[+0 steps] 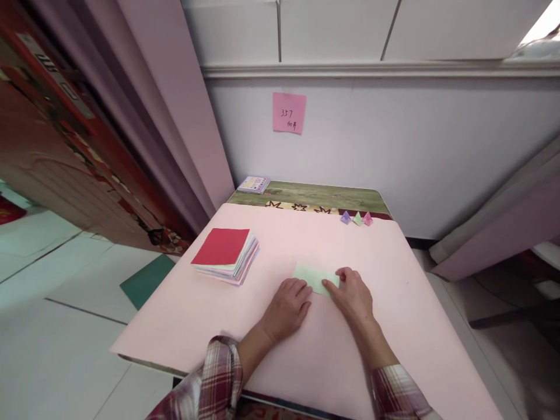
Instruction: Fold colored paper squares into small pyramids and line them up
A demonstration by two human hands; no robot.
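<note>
A pale green folded paper [314, 275] lies on the pink table cover [280, 350] in front of me. My left hand [286, 308] rests palm down with its fingers stretched flat against the paper's near left edge. My right hand [352, 293] presses its fingertips on the paper's right end, fingers together and bent. A stack of coloured square papers [225, 255] with a red sheet on top lies to the left, apart from both hands.
Three small folded paper shapes, purple, green and pink [357, 219], stand at the far edge. A small printed pack [254, 184] lies on the wooden table top behind. A pink sticky note [289, 112] hangs on the wall. Curtains flank both sides.
</note>
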